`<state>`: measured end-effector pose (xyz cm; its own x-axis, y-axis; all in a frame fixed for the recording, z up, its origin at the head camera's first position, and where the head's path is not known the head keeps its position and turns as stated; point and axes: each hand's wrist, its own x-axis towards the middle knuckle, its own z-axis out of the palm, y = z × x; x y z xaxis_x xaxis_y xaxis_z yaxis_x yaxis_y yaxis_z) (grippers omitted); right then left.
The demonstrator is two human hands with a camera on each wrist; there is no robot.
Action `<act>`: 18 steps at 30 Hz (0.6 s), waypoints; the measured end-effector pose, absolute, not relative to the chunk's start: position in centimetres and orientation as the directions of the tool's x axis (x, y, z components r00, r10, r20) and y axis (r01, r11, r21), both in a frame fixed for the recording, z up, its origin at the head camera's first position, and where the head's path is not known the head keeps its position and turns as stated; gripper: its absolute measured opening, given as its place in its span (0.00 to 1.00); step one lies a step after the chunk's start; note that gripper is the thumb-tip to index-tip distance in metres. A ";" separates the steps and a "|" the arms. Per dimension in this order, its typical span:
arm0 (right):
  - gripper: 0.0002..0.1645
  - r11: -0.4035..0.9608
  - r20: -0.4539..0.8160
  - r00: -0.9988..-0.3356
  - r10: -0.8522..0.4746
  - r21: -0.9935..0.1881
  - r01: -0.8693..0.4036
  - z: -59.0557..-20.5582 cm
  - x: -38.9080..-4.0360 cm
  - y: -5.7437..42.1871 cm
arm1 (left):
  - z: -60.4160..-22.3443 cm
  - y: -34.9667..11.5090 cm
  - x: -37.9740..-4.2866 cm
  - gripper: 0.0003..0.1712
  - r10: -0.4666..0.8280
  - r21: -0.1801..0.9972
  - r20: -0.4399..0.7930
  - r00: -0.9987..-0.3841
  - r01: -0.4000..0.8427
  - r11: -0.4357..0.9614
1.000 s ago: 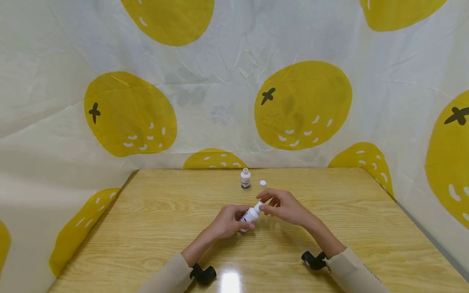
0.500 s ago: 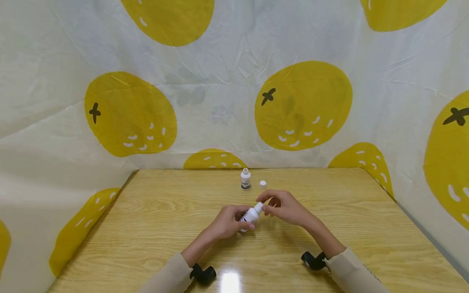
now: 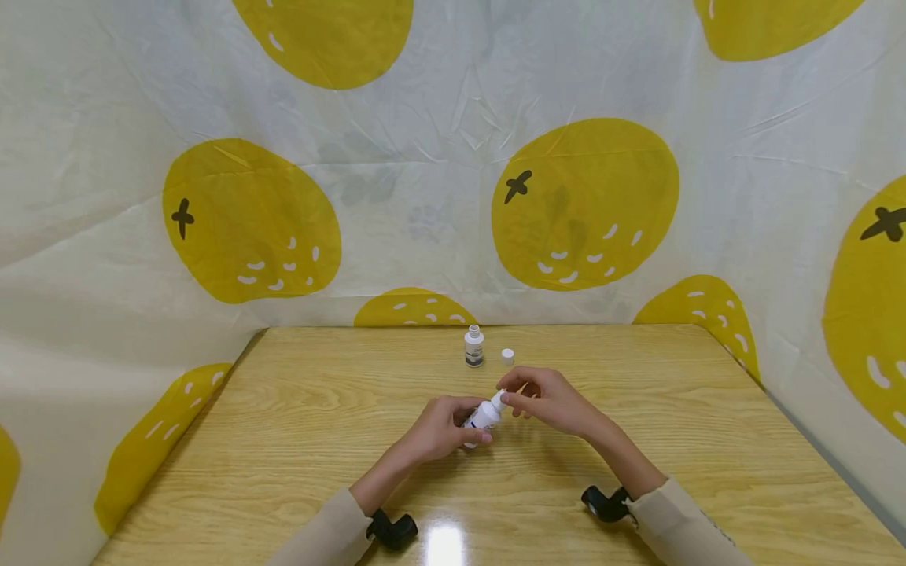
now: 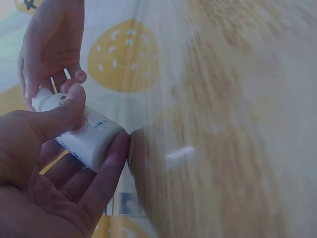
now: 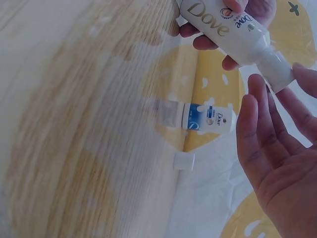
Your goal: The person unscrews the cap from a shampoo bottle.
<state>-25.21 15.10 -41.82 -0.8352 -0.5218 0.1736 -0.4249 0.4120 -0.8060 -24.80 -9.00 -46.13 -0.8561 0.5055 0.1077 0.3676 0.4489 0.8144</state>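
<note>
My left hand [image 3: 440,428] grips a small white Dove bottle [image 5: 218,27] around its body, low over the table. It is tilted, neck up and to the right. At its top, my right hand [image 3: 548,399] pinches the white cap [image 5: 275,72] between thumb and fingertips, its other fingers loosely bent. Whether the cap is tight cannot be told. In the left wrist view, the left thumb [image 4: 62,114] lies along the bottle's side and a finger touches its base.
Behind the hands a second Dove bottle [image 3: 474,348], white with a blue lower part, stands upright without its cap. Just right of it, a loose white cap [image 3: 507,356] sits on the wooden table [image 3: 340,369]. A fruit-print cloth [image 3: 425,196] hangs beyond the table's back edge.
The right fingertips have shifted slightly around the cap, back and forth. The left hand and the bottle have stayed in place.
</note>
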 end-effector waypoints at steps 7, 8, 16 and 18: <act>0.15 0.376 0.194 -0.815 -0.546 -0.812 -0.446 -41.9 -25.2 15.2 | -46.2 -9.0 -24.8 0.19 0.507 0.821 0.099 -0.856 0.358 0.445; 0.16 0.373 0.195 -0.813 -0.548 -0.814 -0.446 -41.9 -25.2 15.2 | -46.2 -9.0 -24.8 0.19 0.507 0.822 0.098 -0.856 0.357 0.443; 0.18 0.407 0.175 -0.833 -0.525 -0.808 -0.427 -42.0 -25.3 15.1 | -46.2 -9.0 -24.8 0.19 0.509 0.824 0.104 -0.855 0.360 0.437; 0.18 0.414 0.175 -0.834 -0.524 -0.803 -0.429 -42.0 -25.3 15.1 | -46.2 -9.0 -24.8 0.19 0.508 0.826 0.100 -0.855 0.356 0.437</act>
